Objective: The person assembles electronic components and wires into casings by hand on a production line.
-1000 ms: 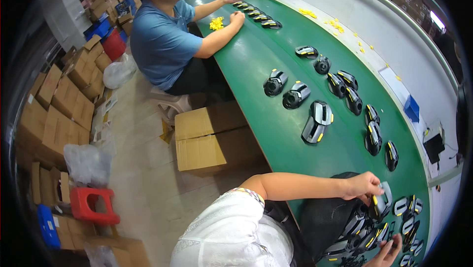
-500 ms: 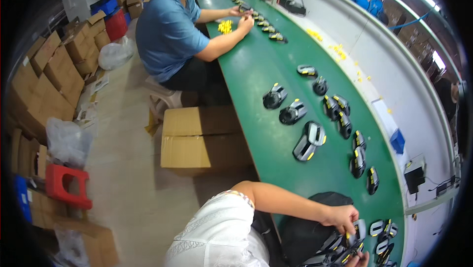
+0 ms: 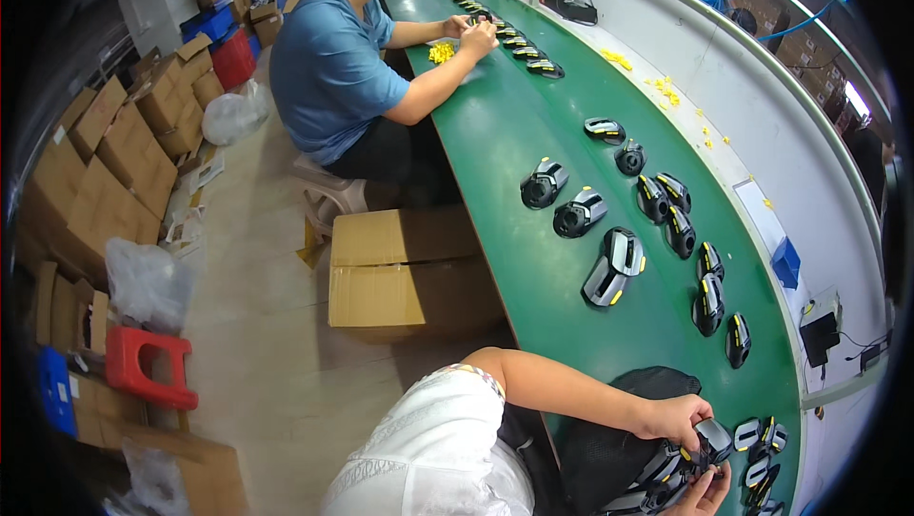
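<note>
Since the earlier frame the view is swinging toward the person's left, so the green bench (image 3: 571, 259) is sitting further right and the worker's hands are dropping to the lower right corner. The left hand (image 3: 678, 418) is now curling over a black and grey moulded shell (image 3: 712, 438), fingers closed on its upper edge. The right hand (image 3: 703, 495) is coming up from beneath at the frame's lower edge, palm up and fingers loosely open, cupping the underside of the same piece; whether it is truly gripping cannot be told.

The shell is being held just above a black bag (image 3: 609, 440) resting against the bench edge, with further similar shells (image 3: 760, 459) lying just beside it.

Judging by appearance, the piece is a light, rigid plastic moulding with smooth curved faces that could slip. Holding it by the side edges, away from the glossy face, looks soundest.

More shells (image 3: 614, 267) are lying scattered along the bench. A seated co-worker in a blue shirt (image 3: 328, 69) is working at the far end. A cardboard box (image 3: 405, 268) is standing beside the bench, and a red stool (image 3: 143, 364) is on the floor at left.
</note>
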Action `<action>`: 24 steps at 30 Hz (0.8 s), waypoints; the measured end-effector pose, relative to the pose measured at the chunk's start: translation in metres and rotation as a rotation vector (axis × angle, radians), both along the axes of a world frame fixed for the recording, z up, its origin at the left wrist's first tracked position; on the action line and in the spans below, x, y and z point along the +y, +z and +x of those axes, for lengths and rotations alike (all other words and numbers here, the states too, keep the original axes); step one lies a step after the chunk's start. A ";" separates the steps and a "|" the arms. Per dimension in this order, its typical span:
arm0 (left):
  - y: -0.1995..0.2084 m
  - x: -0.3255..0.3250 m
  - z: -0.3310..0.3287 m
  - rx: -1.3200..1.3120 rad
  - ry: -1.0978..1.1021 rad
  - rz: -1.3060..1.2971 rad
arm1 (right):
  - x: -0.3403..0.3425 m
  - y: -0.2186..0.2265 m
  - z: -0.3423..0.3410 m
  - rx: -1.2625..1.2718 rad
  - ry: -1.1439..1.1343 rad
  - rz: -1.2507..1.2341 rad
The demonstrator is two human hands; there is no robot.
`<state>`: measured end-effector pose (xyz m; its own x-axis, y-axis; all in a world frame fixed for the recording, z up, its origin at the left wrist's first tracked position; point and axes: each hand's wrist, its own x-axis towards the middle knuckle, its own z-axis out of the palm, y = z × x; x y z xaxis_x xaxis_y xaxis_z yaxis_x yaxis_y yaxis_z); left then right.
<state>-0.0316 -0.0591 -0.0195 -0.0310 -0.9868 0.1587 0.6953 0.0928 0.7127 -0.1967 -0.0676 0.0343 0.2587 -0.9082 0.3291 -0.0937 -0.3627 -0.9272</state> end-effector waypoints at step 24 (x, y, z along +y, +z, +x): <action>0.015 0.016 -0.003 -0.139 -0.163 -0.187 | 0.004 0.013 -0.018 0.078 0.044 0.047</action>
